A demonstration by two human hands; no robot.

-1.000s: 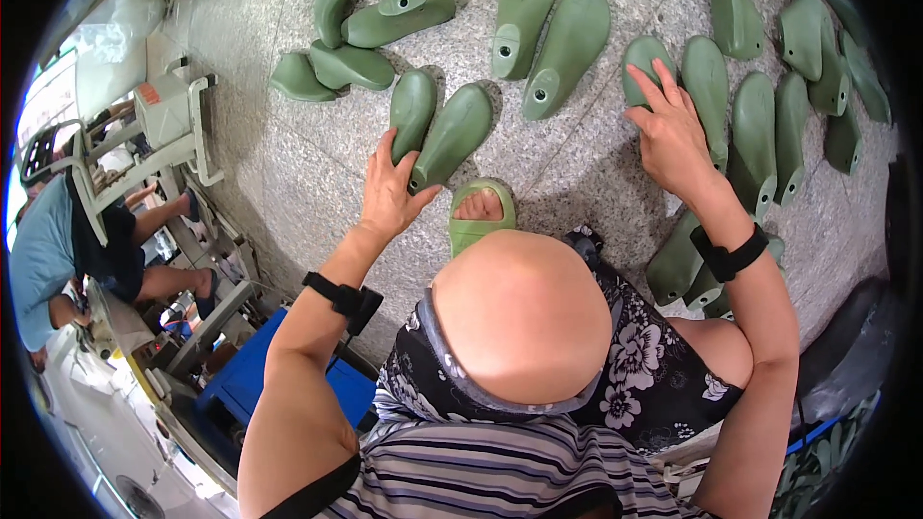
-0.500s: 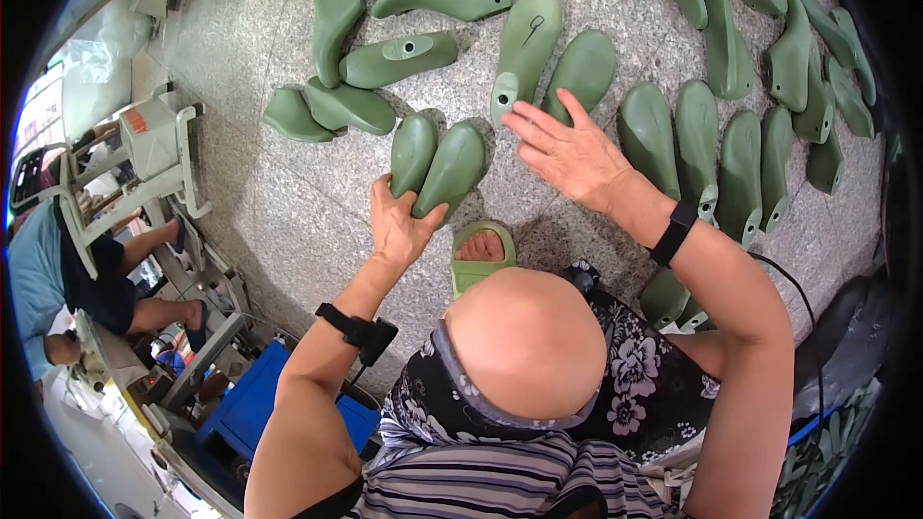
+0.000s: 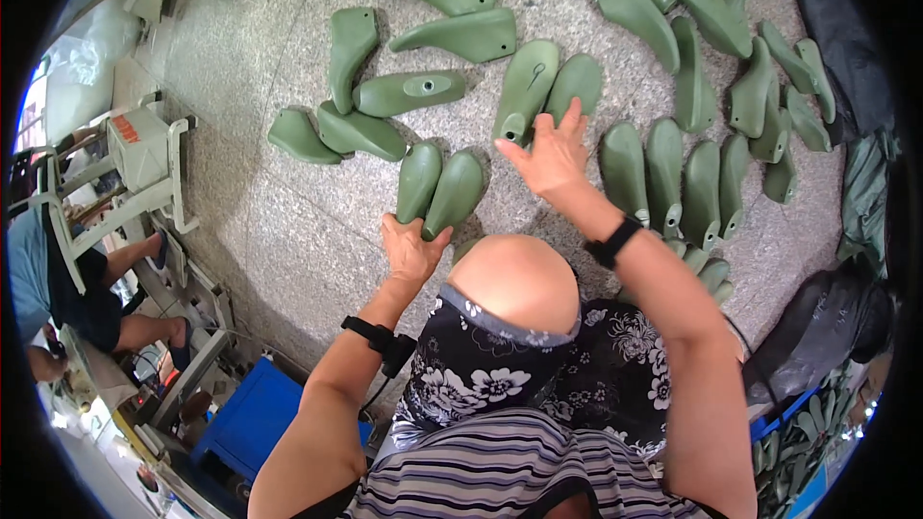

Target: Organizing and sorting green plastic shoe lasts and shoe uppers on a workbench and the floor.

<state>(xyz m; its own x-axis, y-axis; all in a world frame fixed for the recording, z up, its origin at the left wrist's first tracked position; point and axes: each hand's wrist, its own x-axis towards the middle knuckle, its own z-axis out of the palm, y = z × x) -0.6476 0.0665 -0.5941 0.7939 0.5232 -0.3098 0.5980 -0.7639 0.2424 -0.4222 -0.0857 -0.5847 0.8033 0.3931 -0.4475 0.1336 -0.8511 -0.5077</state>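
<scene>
Green shoe lasts lie in pairs on the speckled stone floor. My left hand [image 3: 411,248] pinches round the lower ends of two lasts lying side by side, the left one [image 3: 419,178] and the right one [image 3: 456,187]. Further right, my right hand [image 3: 556,152] has its fingers spread over another pair. Its thumb is by the lower end of a last with a looped mark [image 3: 527,86], while other fingertips rest on the neighbouring last [image 3: 577,85]. The lower end of that neighbour is hidden under my hand.
Several lasts stand in a row [image 3: 665,168] at right; more lie ahead. A loose last [image 3: 409,94] is beyond my left hand. A blue box [image 3: 255,413] and a seated person [image 3: 91,288] are at left. Dark bags [image 3: 817,322] lie at right.
The view has shifted, so the floor and lasts sit lower. My right thumb has spread away from the fingers beside the looped-mark last. My left hand keeps its pair.
</scene>
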